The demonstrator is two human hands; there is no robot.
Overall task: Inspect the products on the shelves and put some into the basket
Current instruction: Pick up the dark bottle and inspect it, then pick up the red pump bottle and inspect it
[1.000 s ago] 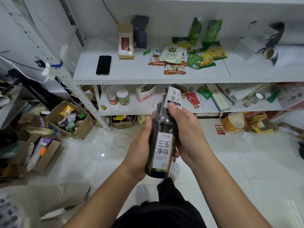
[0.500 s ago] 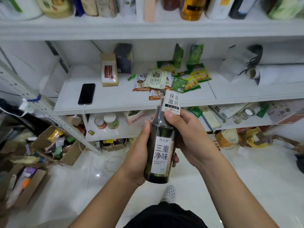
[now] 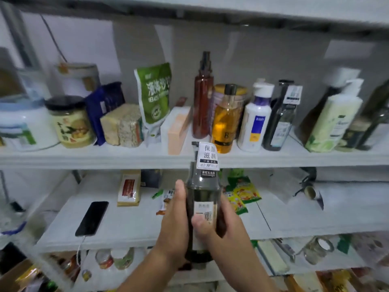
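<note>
Both hands, left hand (image 3: 173,224), right hand (image 3: 219,232), grip upright dark bottle (image 3: 203,186).

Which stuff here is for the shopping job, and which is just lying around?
For the job: dark pump bottle with white label, held by left hand and right hand; green pouch; amber bottle.
Lying about: black phone; tape roll.

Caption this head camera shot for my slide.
Both hands hold a dark bottle upright before stocked shelves.
</note>
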